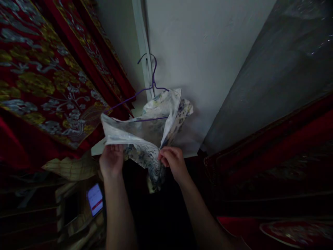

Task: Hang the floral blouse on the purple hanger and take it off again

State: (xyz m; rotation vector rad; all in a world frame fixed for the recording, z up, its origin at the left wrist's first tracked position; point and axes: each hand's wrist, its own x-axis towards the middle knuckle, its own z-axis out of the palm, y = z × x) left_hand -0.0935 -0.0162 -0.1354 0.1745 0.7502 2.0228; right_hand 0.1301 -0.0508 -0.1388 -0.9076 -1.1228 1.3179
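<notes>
A white cloth with a blue floral print (145, 128) hangs bunched over a purple wire hanger (148, 83), held up in front of a white wall. My left hand (111, 161) grips the cloth's lower left edge with closed fingers. My right hand (173, 161) pinches the cloth at its lower middle, where a fold hangs down between my forearms. The hanger's hook points up near a white vertical strip on the wall.
A red curtain with gold and silver embroidery (44, 76) fills the left side. A lit phone screen (95, 199) lies low on the left among dim clutter. A grey panel (281, 69) and dark red furniture (273, 166) stand to the right.
</notes>
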